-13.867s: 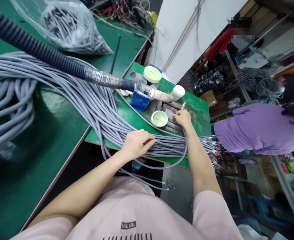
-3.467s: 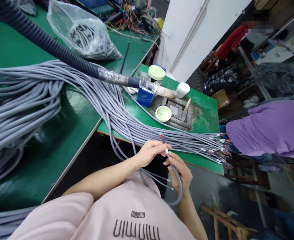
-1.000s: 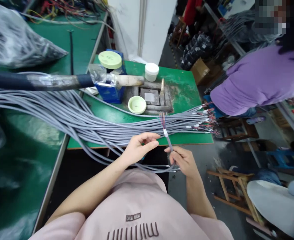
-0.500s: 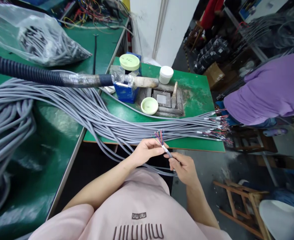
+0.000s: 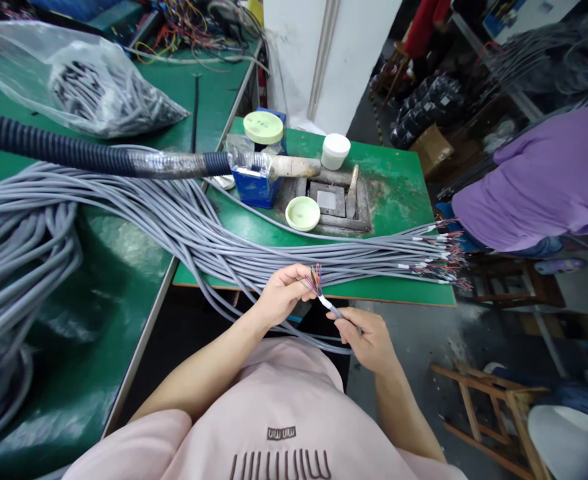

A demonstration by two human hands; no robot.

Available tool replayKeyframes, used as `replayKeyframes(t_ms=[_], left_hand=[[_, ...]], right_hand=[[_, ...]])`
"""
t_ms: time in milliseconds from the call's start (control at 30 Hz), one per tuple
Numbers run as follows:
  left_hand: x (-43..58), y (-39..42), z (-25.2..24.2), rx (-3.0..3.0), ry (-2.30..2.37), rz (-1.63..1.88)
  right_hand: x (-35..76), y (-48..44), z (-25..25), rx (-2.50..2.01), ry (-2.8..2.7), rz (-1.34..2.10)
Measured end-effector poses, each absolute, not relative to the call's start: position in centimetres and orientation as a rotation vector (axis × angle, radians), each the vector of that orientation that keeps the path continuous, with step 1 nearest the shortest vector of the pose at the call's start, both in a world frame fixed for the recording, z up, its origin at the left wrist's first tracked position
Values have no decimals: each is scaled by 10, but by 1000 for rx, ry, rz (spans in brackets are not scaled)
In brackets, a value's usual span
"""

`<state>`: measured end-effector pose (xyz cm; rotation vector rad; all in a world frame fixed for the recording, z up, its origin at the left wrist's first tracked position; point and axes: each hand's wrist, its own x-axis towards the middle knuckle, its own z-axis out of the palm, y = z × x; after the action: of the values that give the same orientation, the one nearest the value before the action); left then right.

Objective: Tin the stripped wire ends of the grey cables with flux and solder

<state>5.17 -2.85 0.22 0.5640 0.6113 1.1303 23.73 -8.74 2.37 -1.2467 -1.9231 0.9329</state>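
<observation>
Right hand (image 5: 367, 340), lower centre of frame: thumb and forefinger pinched on a grey cable (image 5: 335, 309) just behind its stripped end. The jacket looks smooth, round and rubbery, with a short white collar where it stops.

Left hand (image 5: 279, 297), just to the left: fingertips closed on the coloured wires (image 5: 315, 279) that fan out of that end. They are hair-thin strands in red, blue and purple, held in the air in front of the table edge.

Risks, as I judge them: strands this fine could kink or snap if I tug sideways. A loose pinch would let the springy cable slide back towards my lap. The loops hanging below could snag.

Beyond the hands, a thick bundle (image 5: 274, 257) of matching grey cables lies across the green table (image 5: 399, 193), its stripped ends bristling at the right edge. Behind it are a pale green dish (image 5: 303, 213), a grimy square metal block (image 5: 331, 200), a blue box (image 5: 254, 185) and a white jar (image 5: 335, 151). A ribbed dark hose (image 5: 49, 143) runs in from the left. A crinkled clear bag (image 5: 84, 80) sits upper left. A person in purple (image 5: 539, 180) bends at far right.
</observation>
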Motion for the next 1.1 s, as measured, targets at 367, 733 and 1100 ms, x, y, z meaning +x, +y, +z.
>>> replayKeyframes(t_ms=[367,733,1100], left_hand=[[49,-26,-4,699,642,1197],[66,-36,1,688,732,1134],[78,-43,-3,594,785,1276]], right_hand=[[239,-87,21,-1286,-1929,952],[226,-68,31,-1372,-1671,1091],[206,-53,28,-1219,-1690,599]])
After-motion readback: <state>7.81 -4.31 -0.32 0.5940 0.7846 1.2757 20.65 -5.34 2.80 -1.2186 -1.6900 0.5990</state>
